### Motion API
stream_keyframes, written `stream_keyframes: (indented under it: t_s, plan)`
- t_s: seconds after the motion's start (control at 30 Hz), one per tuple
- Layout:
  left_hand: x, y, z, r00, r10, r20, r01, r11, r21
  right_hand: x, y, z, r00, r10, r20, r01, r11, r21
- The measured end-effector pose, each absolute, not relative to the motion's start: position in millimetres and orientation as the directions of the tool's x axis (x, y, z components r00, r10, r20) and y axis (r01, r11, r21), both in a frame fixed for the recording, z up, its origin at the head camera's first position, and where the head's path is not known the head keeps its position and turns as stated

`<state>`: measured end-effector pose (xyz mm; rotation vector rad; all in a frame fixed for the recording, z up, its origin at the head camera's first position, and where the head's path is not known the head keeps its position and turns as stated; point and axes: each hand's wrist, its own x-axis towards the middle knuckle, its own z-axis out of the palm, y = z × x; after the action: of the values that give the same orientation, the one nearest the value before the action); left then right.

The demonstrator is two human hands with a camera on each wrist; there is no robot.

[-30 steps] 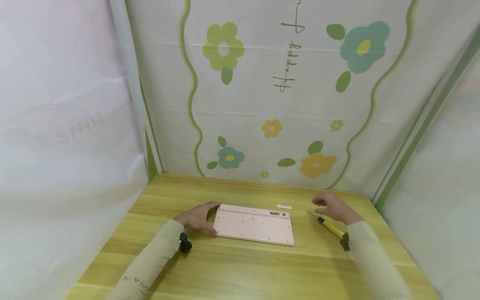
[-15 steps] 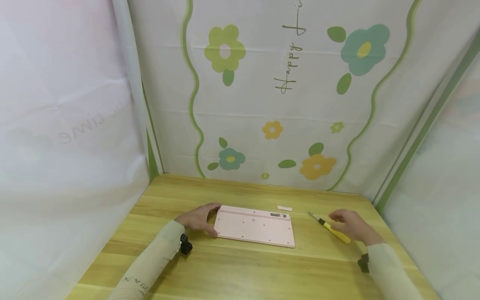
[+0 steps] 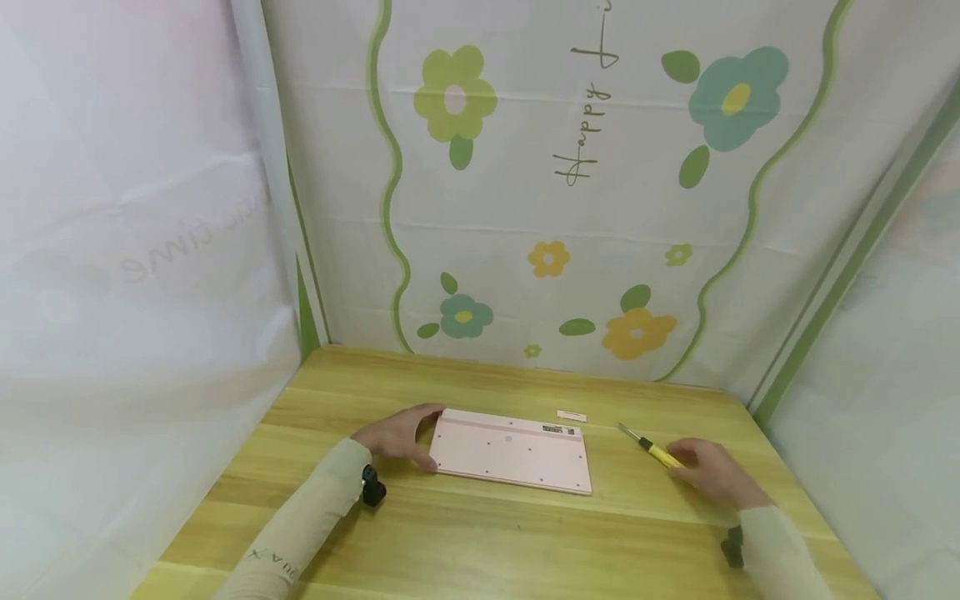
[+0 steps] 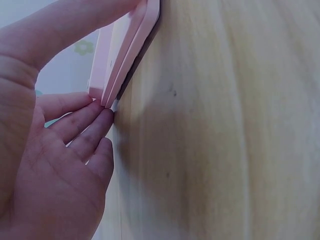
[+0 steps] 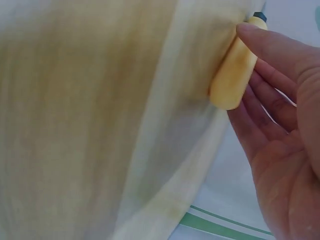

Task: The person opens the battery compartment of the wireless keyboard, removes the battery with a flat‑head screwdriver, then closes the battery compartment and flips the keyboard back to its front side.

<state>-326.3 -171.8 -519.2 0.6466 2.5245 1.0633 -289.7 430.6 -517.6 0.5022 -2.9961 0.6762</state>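
Note:
A pink keyboard point(image 3: 510, 454) lies underside up on the wooden table, with small screws dotted over its back and a label at its far right corner. Across its left end my left hand point(image 3: 396, 435) holds it, thumb at the near corner and fingers at the far one; the left wrist view shows the fingertips touching the keyboard's edge point(image 4: 131, 52). To the right, a screwdriver with a yellow handle point(image 3: 663, 455) lies with its tip pointing away and left. My right hand point(image 3: 711, 472) grips the handle's end point(image 5: 232, 80) between thumb and fingers.
A small flat pink cover piece point(image 3: 572, 415) lies just beyond the keyboard's far right corner. The wooden table point(image 3: 480, 550) reaches back to a flower-printed white curtain point(image 3: 510, 192). Pale cloth walls stand at left and right.
My right hand has drawn back from near the screwdriver's shaft, moved rightward, and come down onto its yellow handle. The left hand and keyboard stay in place.

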Motion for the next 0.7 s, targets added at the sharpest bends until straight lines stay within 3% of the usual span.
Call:
stream_keyframes:
  t_s: [0.7]
  plan:
    - [-328,-174,-522,-0.84,0.534,-0.098,0.304,0.613,0.729,-297,422,-525,-0.938,-0.292,0.187,-0.342,0.869,-0.357]
